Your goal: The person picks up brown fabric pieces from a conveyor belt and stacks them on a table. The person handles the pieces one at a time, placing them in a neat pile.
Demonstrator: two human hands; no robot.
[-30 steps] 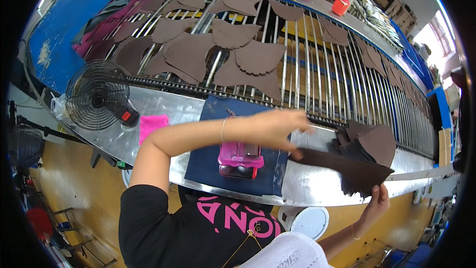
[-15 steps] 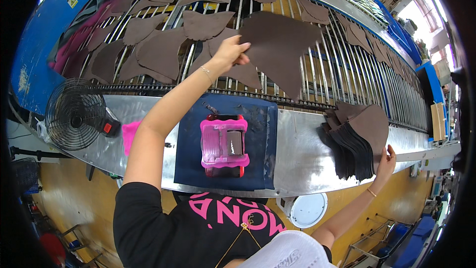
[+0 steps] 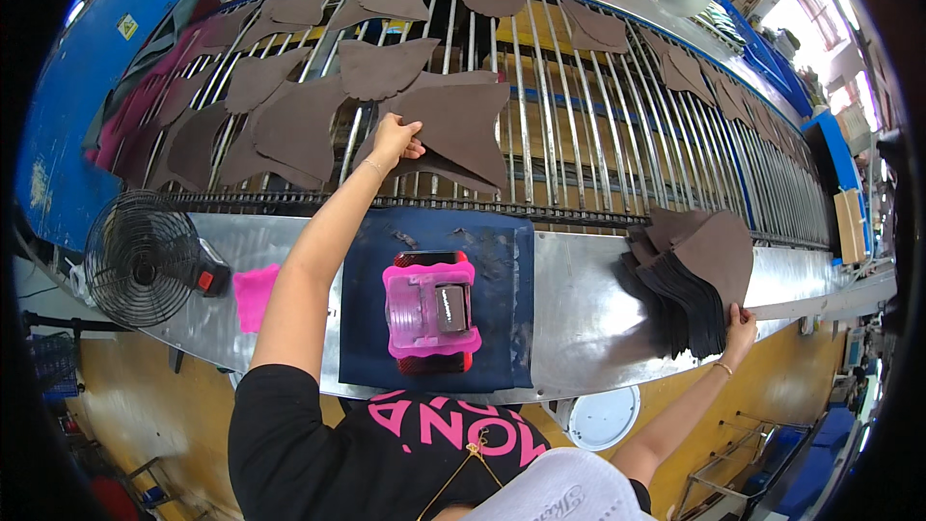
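Observation:
My left hand (image 3: 397,143) reaches out over the roller conveyor, its fingers closed on the near left edge of a dark brown leather-like cut piece (image 3: 458,121). That piece lies partly over other brown pieces, and its near right corner is lifted in a fold. At the right end of the metal table, my right hand (image 3: 741,333) pinches the near edge of the top brown piece (image 3: 721,256) on a fanned stack. The lower layers of the stack (image 3: 675,304) show dark edges along its left side.
More brown pieces (image 3: 299,130) are spread over the rollers (image 3: 579,135). On the metal table (image 3: 579,289) are a blue mat (image 3: 502,328), a pink-framed device (image 3: 424,309), a pink cloth (image 3: 256,297) and a black fan (image 3: 145,260). A white bucket (image 3: 603,417) stands below the table edge.
My left hand has moved left and nearer, bringing the brown piece down over the pieces at mid-conveyor. My right hand has closed on the near edge of the stack's top piece.

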